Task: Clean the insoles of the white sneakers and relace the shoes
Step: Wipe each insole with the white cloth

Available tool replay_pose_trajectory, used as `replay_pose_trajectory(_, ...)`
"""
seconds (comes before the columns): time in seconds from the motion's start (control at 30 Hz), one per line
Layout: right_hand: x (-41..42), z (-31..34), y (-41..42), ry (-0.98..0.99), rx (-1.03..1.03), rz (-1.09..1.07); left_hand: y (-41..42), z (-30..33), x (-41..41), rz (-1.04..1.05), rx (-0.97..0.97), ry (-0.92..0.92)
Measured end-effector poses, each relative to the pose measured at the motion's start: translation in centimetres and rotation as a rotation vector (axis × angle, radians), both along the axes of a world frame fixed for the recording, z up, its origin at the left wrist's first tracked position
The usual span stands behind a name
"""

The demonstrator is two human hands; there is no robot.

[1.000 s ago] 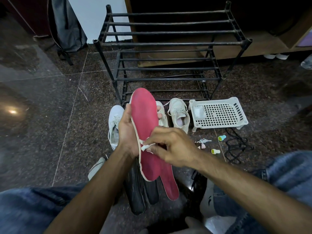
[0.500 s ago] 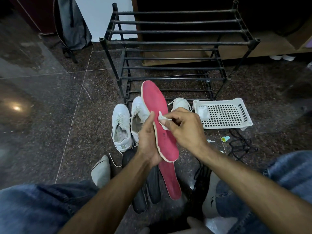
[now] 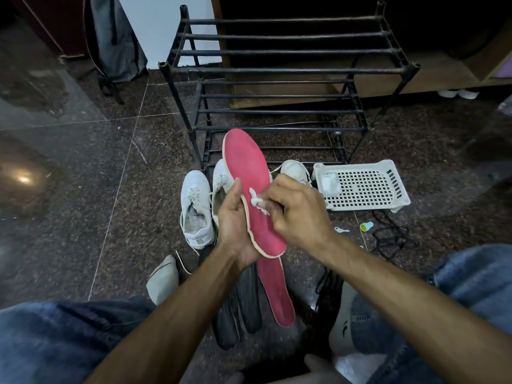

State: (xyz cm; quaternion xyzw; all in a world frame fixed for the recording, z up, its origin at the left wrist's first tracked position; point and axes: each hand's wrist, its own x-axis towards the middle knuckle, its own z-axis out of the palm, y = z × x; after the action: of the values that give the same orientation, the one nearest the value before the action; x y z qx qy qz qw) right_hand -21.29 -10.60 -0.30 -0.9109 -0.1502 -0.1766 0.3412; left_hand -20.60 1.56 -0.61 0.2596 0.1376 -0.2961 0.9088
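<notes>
left hand (image 3: 235,225) gripping red insole (image 3: 249,173), right hand (image 3: 296,214) pinching white wipe (image 3: 256,200) against it, white basket (image 3: 388,200) holding small white packet (image 3: 329,184)

The right hand (image 3: 297,210) hides most of the white wipe (image 3: 256,200).

Single head-worn wide-angle view, looking forward and steeply down from seated person's eye level. Near: both forearms and blue-denim knees (image 3: 50,336) fill lower frame. Farther: dark speckled stone floor (image 3: 83,189), black metal tube shoe rack (image 3: 277,70) at top centre. Straight lines bow toward frame edges.
</notes>
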Motion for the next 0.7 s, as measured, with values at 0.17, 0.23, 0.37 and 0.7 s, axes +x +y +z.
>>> replay_pose_trajectory(0.17, -3.1, -0.8, 1.4, 0.117, 0.142, 0.266, 1.1, -0.1, 1.1, 0.043, 0.048, 0.028)
replay_pose_trajectory(0.23, -3.2, -1.0, 1.4, 0.145, 0.172, 0.331, 1.6, 0.0, 1.5, 0.107, 0.015, 0.021)
replay_pose_trajectory(0.37, -2.1, -0.6, 0.8, 0.033, 0.04, 0.275, 1.7, -0.1, 1.7, 0.041, 0.002, -0.028)
replay_pose_trajectory(0.7, -2.1, -0.8, 1.2, 0.19, 0.158, 0.227, 1.4, -0.8, 1.6, 0.048, 0.019, -0.015)
